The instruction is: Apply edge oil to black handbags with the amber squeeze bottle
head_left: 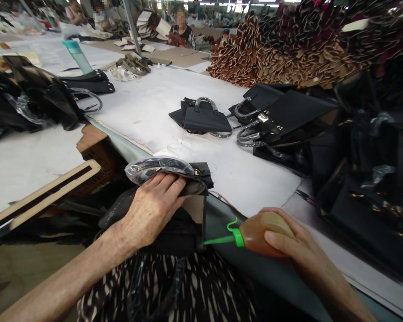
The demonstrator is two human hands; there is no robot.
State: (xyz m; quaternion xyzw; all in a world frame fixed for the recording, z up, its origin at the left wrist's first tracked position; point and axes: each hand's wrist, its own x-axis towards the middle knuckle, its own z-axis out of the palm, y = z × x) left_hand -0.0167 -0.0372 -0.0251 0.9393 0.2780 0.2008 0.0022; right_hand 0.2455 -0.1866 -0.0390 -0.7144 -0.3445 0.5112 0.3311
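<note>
My left hand (151,208) presses down on a black handbag (174,210) that rests on my lap against the table edge, fingers closed over its top beside the plastic-wrapped handle (161,166). My right hand (298,250) grips a brownish squeeze bottle (262,232) with a green nozzle (221,239). The nozzle tip points left at the bag's side panel and nearly touches it.
A white-covered table (147,107) carries a flat black bag (203,117) in the middle, and more black bags (289,120) with wrapped handles at right. Brown leather pieces (275,53) are stacked behind. Black bags (30,98) lie at left. Other people sit far back.
</note>
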